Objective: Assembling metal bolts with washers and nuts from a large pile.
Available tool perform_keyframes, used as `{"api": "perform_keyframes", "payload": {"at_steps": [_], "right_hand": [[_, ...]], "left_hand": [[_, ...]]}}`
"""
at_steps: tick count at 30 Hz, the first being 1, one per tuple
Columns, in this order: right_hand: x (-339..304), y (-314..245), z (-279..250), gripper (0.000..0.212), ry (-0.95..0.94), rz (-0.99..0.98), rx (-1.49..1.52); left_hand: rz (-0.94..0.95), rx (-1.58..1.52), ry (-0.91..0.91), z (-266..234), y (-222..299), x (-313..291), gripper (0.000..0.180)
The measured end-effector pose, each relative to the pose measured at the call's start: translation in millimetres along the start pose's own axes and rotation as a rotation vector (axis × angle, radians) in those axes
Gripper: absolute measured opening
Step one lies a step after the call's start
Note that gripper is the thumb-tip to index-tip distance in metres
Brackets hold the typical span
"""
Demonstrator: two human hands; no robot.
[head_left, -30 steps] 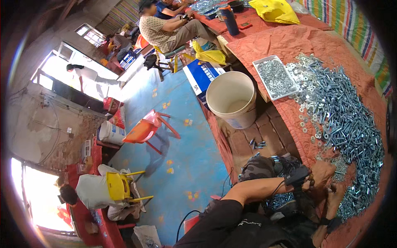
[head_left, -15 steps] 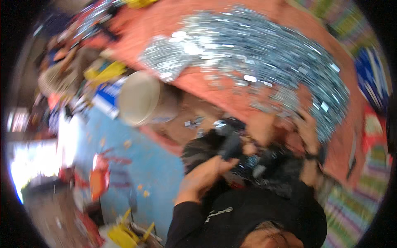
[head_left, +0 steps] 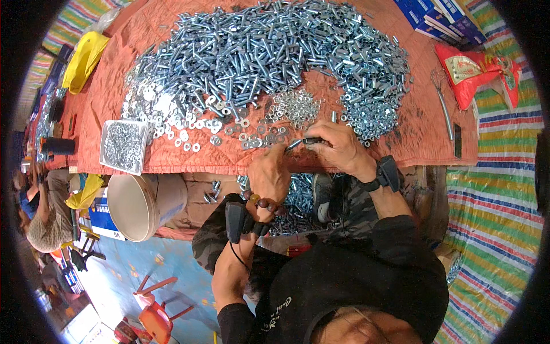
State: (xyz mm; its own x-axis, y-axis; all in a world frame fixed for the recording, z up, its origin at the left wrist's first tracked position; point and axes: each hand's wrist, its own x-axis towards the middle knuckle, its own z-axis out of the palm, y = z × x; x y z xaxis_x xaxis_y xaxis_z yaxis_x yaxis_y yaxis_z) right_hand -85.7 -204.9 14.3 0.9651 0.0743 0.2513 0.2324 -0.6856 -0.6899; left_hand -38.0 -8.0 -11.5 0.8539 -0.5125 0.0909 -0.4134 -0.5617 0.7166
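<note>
Right fingers (head_left: 324, 130) clamp metal bolt (head_left: 294, 144); left fingers (head_left: 275, 155) at its tip, grip unclear; small washers (head_left: 295, 109) just beyond both.

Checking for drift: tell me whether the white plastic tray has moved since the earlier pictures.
No: the white plastic tray remains at the orange table cloth's near edge, beside the flat washers; only the view turned.

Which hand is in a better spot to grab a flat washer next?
Probably the left hand: loose flat washers lie close beside it. The right hand is farther over, by the nuts, and seems to pinch a small metal piece. Whether the left pinches it too, I can't tell.
</note>
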Motion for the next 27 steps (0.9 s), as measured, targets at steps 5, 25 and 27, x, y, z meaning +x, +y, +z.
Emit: {"api": "perform_keyframes", "payload": {"at_steps": [5, 25, 27], "right_hand": [[-1, -1, -2, 0.025, 0.000, -0.021, 0.007], [-3, 5, 2, 0.026, -0.018, 0.397, 0.641], [-6, 12, 9, 0.028, -0.007, 0.375, 0.697]], "left_hand": [[0.044, -0.054, 0.019, 1, 3, 0, 0.021], [0.011, -0.049, -0.013, 6, -3, -3, 0.014], [-0.006, -0.081, -0.042, 9, -5, -6, 0.018]]}}
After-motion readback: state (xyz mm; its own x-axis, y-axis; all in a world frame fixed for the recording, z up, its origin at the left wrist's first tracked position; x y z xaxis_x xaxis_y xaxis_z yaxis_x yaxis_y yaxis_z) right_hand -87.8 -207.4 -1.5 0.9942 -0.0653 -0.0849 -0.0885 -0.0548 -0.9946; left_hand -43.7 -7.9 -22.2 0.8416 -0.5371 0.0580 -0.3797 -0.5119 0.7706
